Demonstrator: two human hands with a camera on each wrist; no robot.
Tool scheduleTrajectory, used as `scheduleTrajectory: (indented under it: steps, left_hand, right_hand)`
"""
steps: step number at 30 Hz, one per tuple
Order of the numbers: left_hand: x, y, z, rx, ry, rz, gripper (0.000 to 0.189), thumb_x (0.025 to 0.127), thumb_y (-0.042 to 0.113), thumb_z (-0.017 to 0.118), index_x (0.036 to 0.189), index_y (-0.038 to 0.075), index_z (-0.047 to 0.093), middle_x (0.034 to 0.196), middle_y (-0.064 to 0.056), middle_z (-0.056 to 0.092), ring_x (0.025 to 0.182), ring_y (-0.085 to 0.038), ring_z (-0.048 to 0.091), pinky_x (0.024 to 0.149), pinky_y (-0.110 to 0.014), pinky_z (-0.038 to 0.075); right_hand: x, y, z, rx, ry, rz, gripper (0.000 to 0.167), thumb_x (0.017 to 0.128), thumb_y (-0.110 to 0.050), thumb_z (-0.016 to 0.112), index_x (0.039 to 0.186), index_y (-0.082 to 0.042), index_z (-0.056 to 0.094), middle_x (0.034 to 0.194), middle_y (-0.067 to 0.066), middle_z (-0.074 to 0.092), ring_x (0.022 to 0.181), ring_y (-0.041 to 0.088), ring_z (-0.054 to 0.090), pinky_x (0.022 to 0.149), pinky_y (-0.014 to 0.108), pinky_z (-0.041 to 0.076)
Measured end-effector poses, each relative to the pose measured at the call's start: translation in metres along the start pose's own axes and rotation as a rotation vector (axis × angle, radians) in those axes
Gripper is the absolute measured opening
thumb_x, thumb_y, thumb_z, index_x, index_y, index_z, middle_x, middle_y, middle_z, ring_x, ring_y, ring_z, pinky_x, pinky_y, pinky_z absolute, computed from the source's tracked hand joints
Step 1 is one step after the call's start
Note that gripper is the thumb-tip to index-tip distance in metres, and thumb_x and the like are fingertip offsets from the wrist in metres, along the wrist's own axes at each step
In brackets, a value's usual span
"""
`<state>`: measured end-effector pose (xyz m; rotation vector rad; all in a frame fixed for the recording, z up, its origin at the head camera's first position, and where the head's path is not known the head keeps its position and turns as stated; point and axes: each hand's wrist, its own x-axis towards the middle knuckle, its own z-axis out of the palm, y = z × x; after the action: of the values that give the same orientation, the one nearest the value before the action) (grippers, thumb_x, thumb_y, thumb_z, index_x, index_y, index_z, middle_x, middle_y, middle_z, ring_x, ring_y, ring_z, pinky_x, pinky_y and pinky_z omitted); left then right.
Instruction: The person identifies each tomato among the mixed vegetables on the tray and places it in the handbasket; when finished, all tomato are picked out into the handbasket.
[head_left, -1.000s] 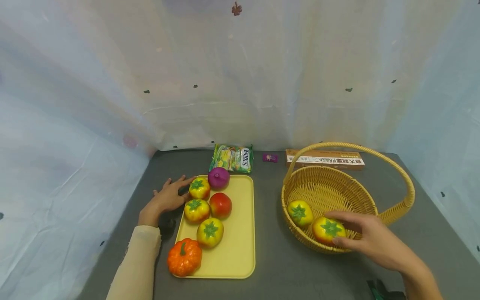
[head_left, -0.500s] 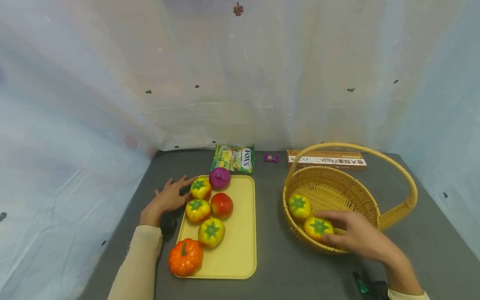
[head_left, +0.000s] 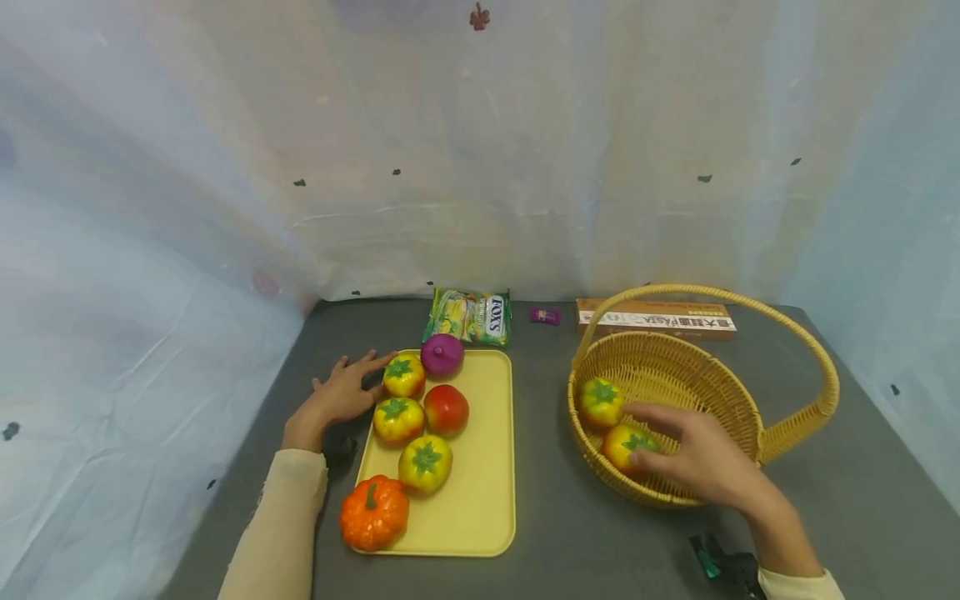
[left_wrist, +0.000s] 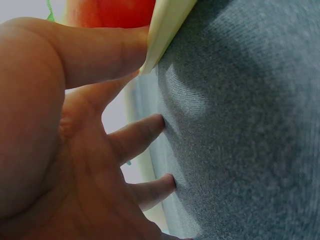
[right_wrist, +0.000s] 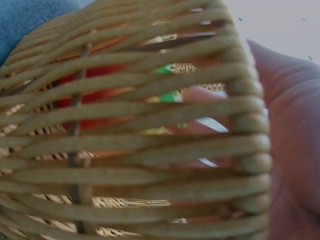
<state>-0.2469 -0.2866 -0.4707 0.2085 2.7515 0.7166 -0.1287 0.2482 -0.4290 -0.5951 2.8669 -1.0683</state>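
Closest to us, an orange pumpkin point(head_left: 375, 514) sits at the near left corner of the yellow tray point(head_left: 476, 492), and across the grey cloth point(head_left: 540, 517) the right hand point(head_left: 705, 454) reaches in over the near side of the wicker basket point(head_left: 690, 375) — thumb and fingers curved about a yellow-red fruit point(head_left: 618, 446), which is inside, by the near left wall. How hard they grip I can't tell (the weave blocks most of the right wrist's view). The step in hand, I'd judge, is settling that fruit in place; the next move would call for loosening the fingers and lifting clear without nudging the second fruit point(head_left: 600, 403) just beyond it. Up the tray we find three green-topped fruits point(head_left: 426, 464) gathered about a red fruit point(head_left: 446, 410), and at the far left the left hand point(head_left: 345, 392) — fingers spread wide, none of the fruit in its grasp, thumb against the tray's rim, steadying it, I'd guess. Past them, a purple onion point(head_left: 442, 356) sits at the tray's far edge, and along the back lie a green packet point(head_left: 468, 318), a purple sachet point(head_left: 545, 316) and a pasta box point(head_left: 656, 319).
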Motion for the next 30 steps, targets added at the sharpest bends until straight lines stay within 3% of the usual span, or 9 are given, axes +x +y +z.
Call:
scheduleTrajectory:
  steps: [5,9,14,17,21,30]
  left_hand:
    - [0.001,-0.001,0.000,0.007,0.000,-0.003,0.066,0.111,0.045,0.062,0.172,0.031,0.040,0.182,-0.022,0.019,0.163,-0.065,0.000,0.110,-0.097,-0.007]
    - [0.001,-0.002,0.000,0.009,-0.003,-0.005,0.066,0.111,0.043,0.063,0.172,0.031,0.040,0.182,-0.022,0.019,0.163,-0.066,0.000,0.110,-0.098,-0.007]
    - [0.000,-0.005,-0.001,0.010,-0.005,-0.002,0.067,0.111,0.045,0.063,0.172,0.031,0.039,0.182,-0.022,0.019,0.162,-0.066,0.001,0.109,-0.098,-0.006]
    - [0.000,-0.005,-0.001,0.008,-0.003,0.001,0.067,0.111,0.046,0.063,0.172,0.031,0.039,0.182,-0.022,0.019,0.162,-0.066,0.001,0.109,-0.098,-0.006]
    - [0.000,-0.004,0.001,0.000,-0.006,0.001,0.066,0.112,0.046,0.062,0.172,0.031,0.040,0.182,-0.022,0.019,0.163,-0.066,0.000,0.110,-0.098,-0.007]
    - [0.001,-0.001,0.001,-0.001,-0.003,0.009,0.067,0.111,0.047,0.062,0.172,0.031,0.039,0.182,-0.022,0.018,0.163,-0.065,-0.001,0.111,-0.097,-0.007]
  right_hand:
    - [0.000,-0.009,-0.001,0.013,0.069,0.010,0.055,0.094,-0.033,0.090,0.143,-0.013,0.074,0.145,0.005,0.074,0.123,0.034,0.077,0.101,0.032,0.062]
    - [0.004,-0.022,0.007,0.095,0.097,-0.058,0.052,0.093,-0.026,0.091,0.141,-0.011,0.075,0.140,0.007,0.076,0.123,0.030,0.077,0.101,0.019,0.058]
    - [0.018,-0.045,0.027,0.104,0.083,-0.197,0.052,0.091,-0.030,0.092,0.140,-0.020,0.076,0.132,-0.002,0.080,0.111,0.013,0.077,0.093,0.027,0.064]
    - [0.030,-0.062,0.041,0.108,0.034,-0.254,0.056,0.091,-0.035,0.092,0.143,-0.023,0.074,0.135,-0.007,0.078,0.113,0.009,0.076,0.095,0.033,0.064]
    - [0.045,-0.081,0.061,0.147,-0.013,-0.301,0.058,0.090,-0.034,0.093,0.144,-0.022,0.074,0.140,-0.007,0.076,0.129,0.015,0.073,0.107,0.041,0.061]
    - [0.087,-0.109,0.103,0.213,-0.074,-0.376,0.052,0.093,-0.023,0.090,0.143,-0.017,0.075,0.141,-0.001,0.077,0.128,0.023,0.075,0.109,0.044,0.061]
